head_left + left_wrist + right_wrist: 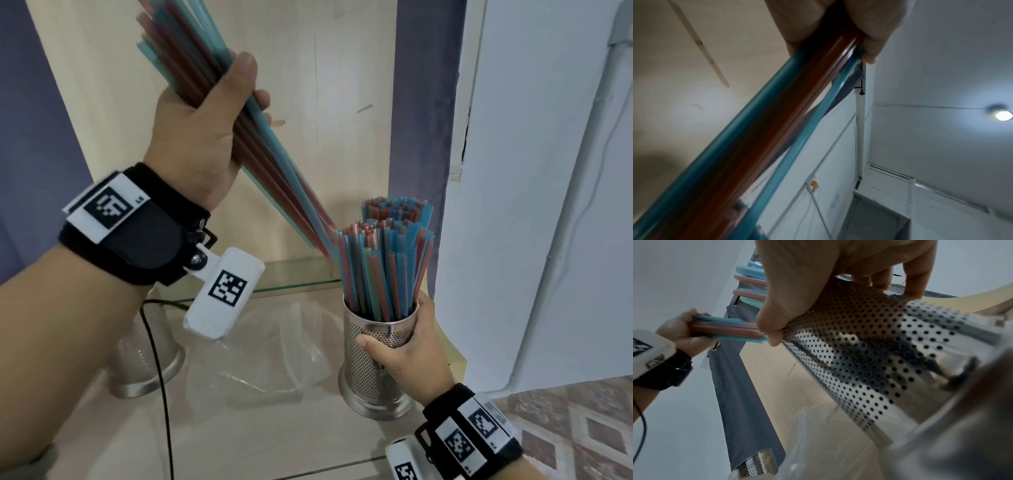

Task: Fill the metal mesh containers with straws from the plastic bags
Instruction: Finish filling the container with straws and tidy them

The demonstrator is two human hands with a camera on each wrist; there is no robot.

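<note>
1. Straws are the job here, and going left to right the first thing met is a second mesh container [145, 356], standing on the pale counter [260, 442] behind the left forearm; whether it holds any straws cannot be told, since the arm hides its top.
2. Next comes the left hand [202, 130], raised above the counter, fingers and thumb wrapped round a bundle of straws [274, 164] that slants down to the right, its lower ends just beside the tops of the straws already standing in the right-hand container.
3. Between the two containers lies a crumpled clear plastic bag [274, 356], thin and glossy, flat on the counter.
4. Furthest right, the right hand [407, 349] is clasped about the mesh container [373, 373], thumb on the front wall, steadying it.
5. To do this step well, I judge the bundle should be swung closer to upright and its ends aimed at the gap on the near side, while the right hand keeps the container from tipping; a loosened grip only once the ends are inside the rim would stop straws skating off the packed ones.
6. Materials: the straws are smooth, slim plastic tubes in teal and reddish brown, light and slippery; the container is a shiny perforated steel cylinder on a flared solid base, rigid and fairly stable.
</note>
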